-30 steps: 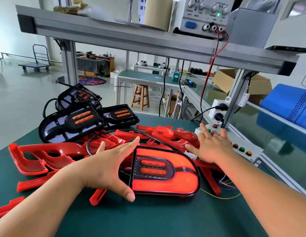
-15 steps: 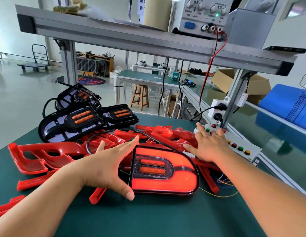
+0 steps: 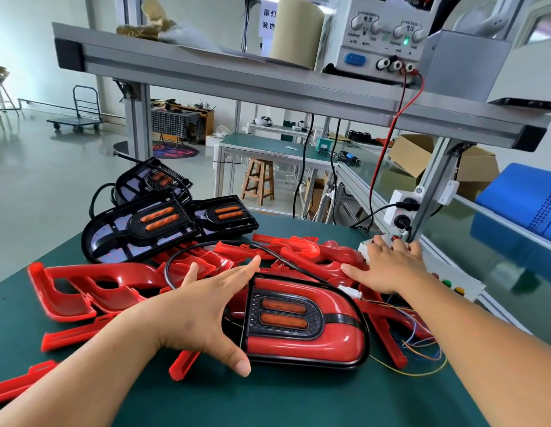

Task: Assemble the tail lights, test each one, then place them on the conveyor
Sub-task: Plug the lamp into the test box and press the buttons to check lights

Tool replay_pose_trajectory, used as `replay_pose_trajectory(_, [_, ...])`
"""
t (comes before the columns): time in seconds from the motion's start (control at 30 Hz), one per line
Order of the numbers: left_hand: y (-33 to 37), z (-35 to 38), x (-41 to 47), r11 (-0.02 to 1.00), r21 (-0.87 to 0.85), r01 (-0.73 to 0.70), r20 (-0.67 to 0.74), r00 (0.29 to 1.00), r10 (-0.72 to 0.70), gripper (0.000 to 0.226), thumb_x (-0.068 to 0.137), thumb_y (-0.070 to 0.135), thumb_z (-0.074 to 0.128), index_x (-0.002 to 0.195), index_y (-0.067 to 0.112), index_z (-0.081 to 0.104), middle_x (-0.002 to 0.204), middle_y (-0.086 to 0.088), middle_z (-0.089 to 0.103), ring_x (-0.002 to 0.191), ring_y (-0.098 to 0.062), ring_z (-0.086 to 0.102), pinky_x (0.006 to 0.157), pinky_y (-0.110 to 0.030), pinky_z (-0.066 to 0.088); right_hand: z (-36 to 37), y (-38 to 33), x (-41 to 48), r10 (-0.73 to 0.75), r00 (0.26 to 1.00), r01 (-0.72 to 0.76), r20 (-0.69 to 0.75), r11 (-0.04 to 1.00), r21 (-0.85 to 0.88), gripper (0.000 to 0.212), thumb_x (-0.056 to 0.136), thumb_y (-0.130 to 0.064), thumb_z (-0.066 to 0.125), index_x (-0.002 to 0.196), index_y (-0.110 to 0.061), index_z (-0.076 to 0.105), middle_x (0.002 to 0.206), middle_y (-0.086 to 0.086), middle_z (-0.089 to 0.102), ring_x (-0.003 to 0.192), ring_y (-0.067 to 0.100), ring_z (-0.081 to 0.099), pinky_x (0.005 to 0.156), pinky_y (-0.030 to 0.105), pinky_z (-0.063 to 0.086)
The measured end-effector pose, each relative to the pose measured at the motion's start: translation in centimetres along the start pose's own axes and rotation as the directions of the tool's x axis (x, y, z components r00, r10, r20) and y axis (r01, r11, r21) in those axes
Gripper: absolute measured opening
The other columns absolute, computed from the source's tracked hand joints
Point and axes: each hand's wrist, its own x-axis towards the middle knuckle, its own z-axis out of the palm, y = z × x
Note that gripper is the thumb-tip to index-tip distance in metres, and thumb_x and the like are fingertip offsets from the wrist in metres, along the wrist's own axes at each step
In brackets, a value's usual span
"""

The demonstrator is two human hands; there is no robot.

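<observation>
Tail light [image 3: 302,322] lies face up on the green tabletop [image 3: 268,396], partly over a heap of loose red lenses [image 3: 92,285]. Both hands are flat and well apart. The left hand [image 3: 203,306] spans the light's left end, fingers straight and thumb spread. The right hand [image 3: 388,266] rests straight-fingered on the white button box [image 3: 465,285] beside the heap. Black housings [image 3: 145,232] lie behind.

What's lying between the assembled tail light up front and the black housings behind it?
In the head view, a heap of loose red lens covers, with a black cable looping over them; the left hand reaches across the near part.
</observation>
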Motion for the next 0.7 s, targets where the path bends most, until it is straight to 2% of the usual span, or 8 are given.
replay_pose_trajectory(0.13, [-0.06,-0.01,-0.06,1.000,-0.009,-0.003,0.001,1.000,0.003,0.133,0.048,0.084,0.068,0.121,0.060,-0.040,0.137,0.042,-0.020,0.135,0.011,-0.023,0.112,-0.048,-0.026,0.17,-0.24,-0.21,-0.033,0.999,0.031,-0.025,0.994,-0.105,0.107,0.074,-0.089,0.000,0.154,-0.022,0.020,0.164,0.004,0.007,0.147,0.034,0.011,0.113,0.052,0.004])
replay_pose_trajectory(0.2, [-0.04,-0.03,-0.05,1.000,-0.011,-0.008,0.005,1.000,0.008,0.133,0.047,0.085,0.067,0.120,0.060,-0.040,0.131,0.046,-0.022,0.125,0.018,-0.032,0.112,-0.046,-0.027,0.12,-0.30,-0.16,-0.044,0.999,0.041,-0.017,0.990,-0.135,0.107,0.074,-0.088,-0.002,0.154,-0.021,0.021,0.164,0.006,0.007,0.148,0.034,0.009,0.114,0.054,0.000])
replay_pose_trajectory(0.27, [0.01,-0.08,-0.04,1.000,-0.008,-0.011,0.009,1.000,0.011,0.133,0.047,0.085,0.068,0.122,0.059,-0.040,0.129,0.047,-0.022,0.115,0.023,-0.036,0.111,-0.045,-0.027,0.10,-0.28,-0.14,-0.052,0.998,0.049,-0.017,0.989,-0.141,0.111,0.070,-0.089,-0.006,0.154,-0.021,0.021,0.164,0.007,0.008,0.148,0.034,0.009,0.114,0.055,-0.002])
replay_pose_trajectory(0.37, [0.11,-0.14,-0.05,1.000,-0.006,-0.010,0.013,1.000,0.010,0.134,0.049,0.082,0.069,0.124,0.057,-0.039,0.128,0.048,-0.023,0.110,0.027,-0.037,0.110,-0.044,-0.028,0.07,-0.35,-0.15,-0.059,0.998,0.056,-0.022,0.990,-0.131,0.119,0.062,-0.089,-0.013,0.153,-0.021,0.023,0.163,0.009,0.012,0.148,0.033,0.010,0.114,0.055,-0.002])
replay_pose_trajectory(0.47, [0.12,-0.16,-0.08,1.000,-0.003,-0.008,0.014,1.000,0.008,0.134,0.049,0.083,0.069,0.125,0.056,-0.039,0.133,0.044,-0.022,0.114,0.025,-0.036,0.110,-0.044,-0.028,0.00,-0.45,-0.01,-0.064,0.997,0.059,-0.035,0.990,-0.125,0.112,0.069,-0.088,-0.008,0.153,-0.020,0.024,0.162,0.009,0.015,0.148,0.030,0.009,0.114,0.054,-0.001])
replay_pose_trajectory(0.7, [0.10,-0.16,-0.15,1.000,0.005,-0.018,0.015,1.000,0.018,0.133,0.048,0.083,0.070,0.118,0.062,-0.041,0.122,0.051,-0.024,0.102,0.037,-0.037,0.106,-0.040,-0.030,-0.19,-0.37,-0.24,-0.078,0.996,0.071,-0.045,0.988,-0.140,0.107,0.074,-0.086,-0.007,0.152,-0.019,0.025,0.162,0.008,0.019,0.149,0.024,0.011,0.112,0.054,-0.001])
